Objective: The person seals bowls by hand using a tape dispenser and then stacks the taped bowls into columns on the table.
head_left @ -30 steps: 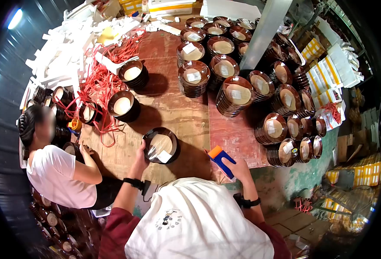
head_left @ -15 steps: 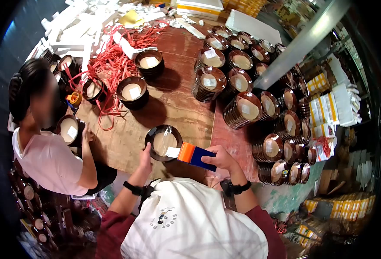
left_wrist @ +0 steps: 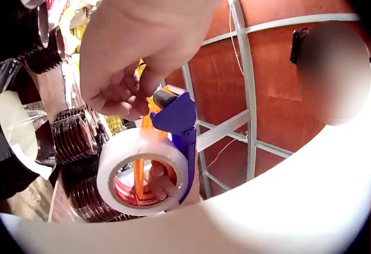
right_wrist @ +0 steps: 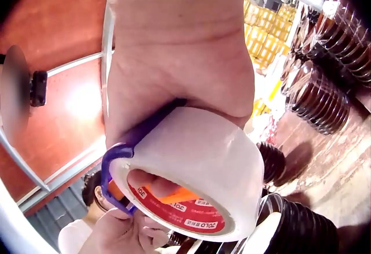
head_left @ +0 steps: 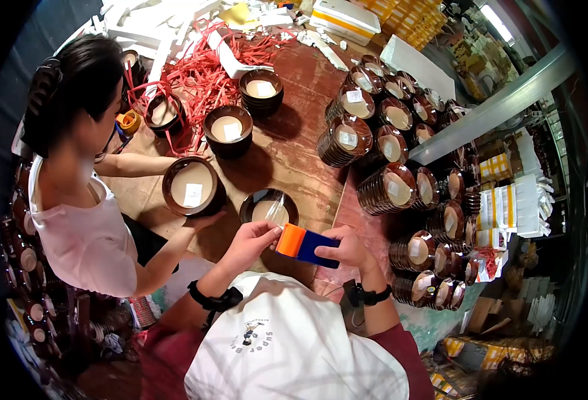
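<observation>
My right hand [head_left: 351, 248] grips a blue and orange tape dispenser [head_left: 307, 247] loaded with a wide roll of clear packing tape [right_wrist: 200, 161]. At the dispenser's orange front, my left hand [head_left: 251, 243] pinches the tape's end between thumb and fingers; the clear strip itself hardly shows. Just beyond both hands stands a stack of dark brown bowls [head_left: 251, 202] with pale insides and clear wrap over the top, partly hidden by the left hand. To the left, another person holds a similar bowl stack [head_left: 191, 190] with a white label inside.
Two more bowl stacks [head_left: 229, 130] stand farther back, beside a heap of red straps [head_left: 201, 73]. Many wrapped stacks [head_left: 395, 190] fill the right side around a metal post [head_left: 494, 107]. The other person [head_left: 81, 233] is close on the left; an orange tape dispenser [head_left: 128, 122] lies beyond.
My right hand has brought the tape dispenser left, in front of the bowls. The left hand has left the bowl rim for the tape. The other person has lifted a stack toward me.
</observation>
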`<state>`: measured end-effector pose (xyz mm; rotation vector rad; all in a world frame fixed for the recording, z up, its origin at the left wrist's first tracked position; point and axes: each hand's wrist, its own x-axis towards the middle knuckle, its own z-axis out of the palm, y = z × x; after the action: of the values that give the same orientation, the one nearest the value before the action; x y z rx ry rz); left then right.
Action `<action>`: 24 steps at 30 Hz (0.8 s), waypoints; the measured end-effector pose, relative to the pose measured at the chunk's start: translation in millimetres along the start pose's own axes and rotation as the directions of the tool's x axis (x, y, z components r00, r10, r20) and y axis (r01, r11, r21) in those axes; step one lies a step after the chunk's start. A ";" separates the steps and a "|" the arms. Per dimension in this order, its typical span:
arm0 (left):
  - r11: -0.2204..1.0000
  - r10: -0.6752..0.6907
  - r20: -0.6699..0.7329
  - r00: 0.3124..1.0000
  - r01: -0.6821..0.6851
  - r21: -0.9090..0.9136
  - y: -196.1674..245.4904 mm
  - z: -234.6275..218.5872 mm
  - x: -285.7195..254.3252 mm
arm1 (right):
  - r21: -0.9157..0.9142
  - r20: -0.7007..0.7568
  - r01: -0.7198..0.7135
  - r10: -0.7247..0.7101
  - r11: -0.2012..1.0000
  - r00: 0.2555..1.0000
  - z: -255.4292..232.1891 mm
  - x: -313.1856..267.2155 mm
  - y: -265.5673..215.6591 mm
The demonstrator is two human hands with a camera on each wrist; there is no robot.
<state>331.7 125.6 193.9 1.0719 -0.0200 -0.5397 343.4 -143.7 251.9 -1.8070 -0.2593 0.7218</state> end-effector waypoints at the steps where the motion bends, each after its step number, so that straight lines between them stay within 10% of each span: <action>1: 1.000 0.022 -0.013 1.000 -0.022 0.018 -4.3 -2.6 2.2 | -0.005 -0.004 -0.019 0.019 1.000 1.000 0.4 0.6 1.0; 10: 0.943 0.022 -0.175 0.984 0.038 0.331 -17.6 -48.5 46.0 | -0.065 -0.078 -0.245 0.240 0.967 0.968 15.1 30.5 -28.4; 24: 0.954 0.161 -0.485 0.860 -0.010 0.299 -6.9 -130.8 32.9 | -0.413 -0.190 -0.603 0.583 0.682 0.790 -73.8 -31.5 -180.2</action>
<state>393.1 217.2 115.9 1.4677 0.3244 -0.1590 393.0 -153.0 442.7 -2.3959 0.2403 1.1476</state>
